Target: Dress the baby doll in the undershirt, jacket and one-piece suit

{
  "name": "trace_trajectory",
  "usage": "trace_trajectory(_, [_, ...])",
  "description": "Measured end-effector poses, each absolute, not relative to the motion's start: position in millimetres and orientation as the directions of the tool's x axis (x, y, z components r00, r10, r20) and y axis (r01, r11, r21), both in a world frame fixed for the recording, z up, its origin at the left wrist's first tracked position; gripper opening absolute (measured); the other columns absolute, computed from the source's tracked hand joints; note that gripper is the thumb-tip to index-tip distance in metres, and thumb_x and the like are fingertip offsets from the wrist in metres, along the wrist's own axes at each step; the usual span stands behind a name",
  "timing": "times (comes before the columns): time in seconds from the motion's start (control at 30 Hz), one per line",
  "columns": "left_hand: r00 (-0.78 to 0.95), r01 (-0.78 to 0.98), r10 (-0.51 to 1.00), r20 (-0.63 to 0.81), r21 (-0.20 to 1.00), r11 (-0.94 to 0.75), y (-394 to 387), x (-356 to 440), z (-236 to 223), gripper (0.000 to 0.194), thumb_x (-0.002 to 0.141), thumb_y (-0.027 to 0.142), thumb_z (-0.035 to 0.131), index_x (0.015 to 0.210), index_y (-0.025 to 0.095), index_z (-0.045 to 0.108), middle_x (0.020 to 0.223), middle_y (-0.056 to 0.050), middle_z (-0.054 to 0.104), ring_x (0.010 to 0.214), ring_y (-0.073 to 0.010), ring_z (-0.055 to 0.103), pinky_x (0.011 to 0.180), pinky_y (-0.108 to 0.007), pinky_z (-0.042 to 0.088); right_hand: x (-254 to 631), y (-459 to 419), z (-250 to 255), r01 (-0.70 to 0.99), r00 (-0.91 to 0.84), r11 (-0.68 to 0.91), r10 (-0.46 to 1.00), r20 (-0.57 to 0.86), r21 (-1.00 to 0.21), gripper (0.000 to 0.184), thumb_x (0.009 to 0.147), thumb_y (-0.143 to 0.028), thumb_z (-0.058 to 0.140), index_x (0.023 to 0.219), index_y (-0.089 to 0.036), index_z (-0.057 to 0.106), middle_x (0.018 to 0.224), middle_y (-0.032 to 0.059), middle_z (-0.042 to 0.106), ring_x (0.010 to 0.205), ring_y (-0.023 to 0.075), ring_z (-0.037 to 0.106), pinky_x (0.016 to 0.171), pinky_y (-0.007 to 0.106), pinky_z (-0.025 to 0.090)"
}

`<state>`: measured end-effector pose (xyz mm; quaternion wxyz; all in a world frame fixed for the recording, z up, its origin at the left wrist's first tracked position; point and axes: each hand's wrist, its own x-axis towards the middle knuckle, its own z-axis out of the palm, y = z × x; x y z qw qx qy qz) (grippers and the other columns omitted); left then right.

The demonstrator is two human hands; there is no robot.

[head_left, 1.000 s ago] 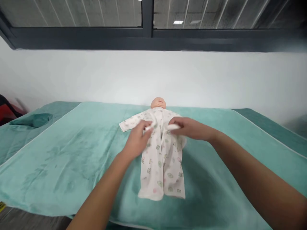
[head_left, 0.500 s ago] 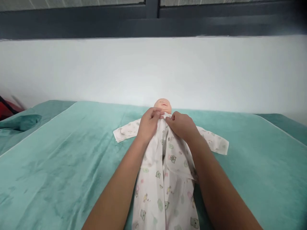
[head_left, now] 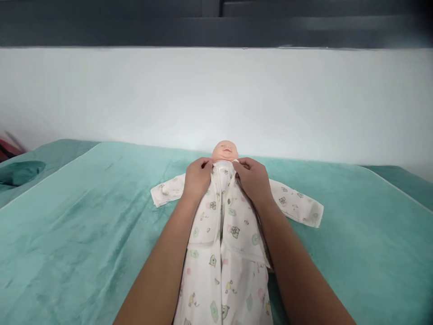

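A baby doll (head_left: 225, 150) lies on its back, dressed in white clothes printed with small animals. Its jacket (head_left: 206, 212) hangs partly apart down the front, over matching trousers (head_left: 203, 275). My left hand (head_left: 198, 177) pinches the jacket's collar edge on the left, just below the doll's chin. On the right, my right hand (head_left: 252, 177) grips the opposite collar edge between thumb and fingers. Between both hands a plain white patch shows at the neck. The long sleeves stretch out flat to either side, their inner parts hidden behind my hands.
A teal sheet (head_left: 84, 225) with some wrinkles covers the surface beneath the doll. Behind it rises a white wall (head_left: 216, 95), topped by a dark frame (head_left: 135, 31). A red and black item (head_left: 9, 149) sits at the far left edge.
My hands have moved apart at the collar, the left one going left. The neckline now spreads wider and more of the doll's chin shows. The camera view has shifted slightly.
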<state>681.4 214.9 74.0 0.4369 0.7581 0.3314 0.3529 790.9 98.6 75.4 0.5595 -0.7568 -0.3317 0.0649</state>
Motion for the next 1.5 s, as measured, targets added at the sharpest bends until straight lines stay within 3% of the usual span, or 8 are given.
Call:
trace_trajectory(0.27, [0.646, 0.147, 0.744, 0.171, 0.928, -0.341, 214.4, 684.9, 80.1, 0.015, 0.079, 0.029, 0.064, 0.083, 0.018, 0.072, 0.089, -0.005, 0.075, 0.08, -0.0197, 0.064, 0.078, -0.03, 0.048, 792.2, 97.1, 78.2, 0.364, 0.719, -0.09, 0.659, 0.219, -0.927, 0.024, 0.078, -0.041, 0.059, 0.082, -0.021, 0.072, 0.081, 0.0009, 0.071, 0.077, 0.0187, 0.059, 0.071, 0.029, 0.042])
trace_trajectory(0.43, [0.666, 0.194, 0.73, 0.154, 0.909, -0.369, 213.7, 686.5, 85.8, 0.016, 0.078, 0.028, 0.062, 0.083, 0.018, 0.073, 0.085, -0.005, 0.073, 0.076, -0.0196, 0.063, 0.071, -0.03, 0.046, 789.2, 99.2, 79.6, 0.43, 0.734, -0.158, 0.634, 0.242, -0.889, 0.025, 0.078, -0.039, 0.058, 0.086, -0.02, 0.072, 0.083, 0.0018, 0.071, 0.078, 0.02, 0.061, 0.074, 0.031, 0.044])
trace_trajectory(0.57, [0.669, 0.251, 0.728, 0.148, 0.877, -0.409, 212.6, 685.5, 89.5, 0.016, 0.078, 0.025, 0.059, 0.069, 0.018, 0.07, 0.069, -0.002, 0.068, 0.066, -0.0168, 0.057, 0.066, -0.029, 0.043, 787.8, 99.8, 78.6, 0.481, 0.775, -0.248, 0.569, 0.275, -0.841, 0.024, 0.077, -0.037, 0.058, 0.089, -0.021, 0.072, 0.093, 0.0048, 0.073, 0.085, 0.0221, 0.063, 0.081, 0.035, 0.045])
trace_trajectory(0.67, [0.632, 0.21, 0.757, 0.164, 0.904, -0.372, 210.3, 685.5, 92.3, 0.011, 0.074, 0.02, 0.061, 0.066, 0.017, 0.068, 0.064, -0.001, 0.065, 0.062, -0.0147, 0.053, 0.065, -0.028, 0.042, 785.2, 98.0, 79.8, 0.513, 0.782, -0.269, 0.539, 0.314, -0.815, 0.02, 0.079, -0.035, 0.055, 0.081, -0.022, 0.071, 0.085, 0.0033, 0.073, 0.08, 0.0222, 0.063, 0.079, 0.036, 0.045])
trace_trajectory(0.93, [0.568, -0.064, 0.803, 0.181, 0.982, -0.177, 196.1, 693.7, 96.6, 0.009, 0.075, 0.024, 0.066, 0.074, 0.016, 0.07, 0.069, -0.001, 0.066, 0.064, -0.0129, 0.055, 0.065, -0.026, 0.044, 773.4, 95.9, 90.1, 0.438, 0.798, -0.029, 0.473, 0.374, -0.899, 0.018, 0.078, -0.034, 0.06, 0.083, -0.021, 0.072, 0.09, 0.004, 0.075, 0.087, 0.0224, 0.067, 0.081, 0.033, 0.049])
trace_trajectory(1.1, [0.586, -0.106, 0.8, 0.127, 0.991, -0.08, 196.8, 695.8, 85.0, 0.01, 0.073, 0.025, 0.069, 0.076, 0.016, 0.071, 0.075, -0.002, 0.069, 0.069, -0.014, 0.059, 0.067, -0.026, 0.046, 780.3, 99.4, 79.2, 0.414, 0.77, 0.009, 0.53, 0.356, -0.91, 0.017, 0.077, -0.034, 0.062, 0.081, -0.021, 0.072, 0.086, 0.0024, 0.075, 0.085, 0.021, 0.067, 0.082, 0.033, 0.049])
trace_trajectory(1.3, [0.593, -0.083, 0.793, 0.136, 0.991, -0.108, 197.2, 696.3, 85.6, 0.01, 0.072, 0.024, 0.071, 0.077, 0.015, 0.072, 0.079, -0.004, 0.072, 0.073, -0.0158, 0.062, 0.068, -0.026, 0.047, 785.6, 101.6, 72.1, 0.37, 0.784, 0.064, 0.513, 0.349, -0.927, 0.022, 0.077, -0.037, 0.063, 0.086, -0.02, 0.074, 0.09, 0.0031, 0.075, 0.088, 0.021, 0.067, 0.083, 0.033, 0.05])
trace_trajectory(1.5, [0.64, -0.115, 0.753, 0.152, 0.988, -0.103, 198.7, 694.3, 86.2, 0.009, 0.075, 0.024, 0.07, 0.074, 0.015, 0.071, 0.079, -0.004, 0.07, 0.072, -0.0142, 0.061, 0.069, -0.026, 0.046, 781.9, 100.1, 75.5, 0.43, 0.749, 0.006, 0.555, 0.361, -0.903, 0.021, 0.078, -0.036, 0.063, 0.086, -0.021, 0.075, 0.092, 0.0028, 0.075, 0.089, 0.0217, 0.067, 0.085, 0.034, 0.049])
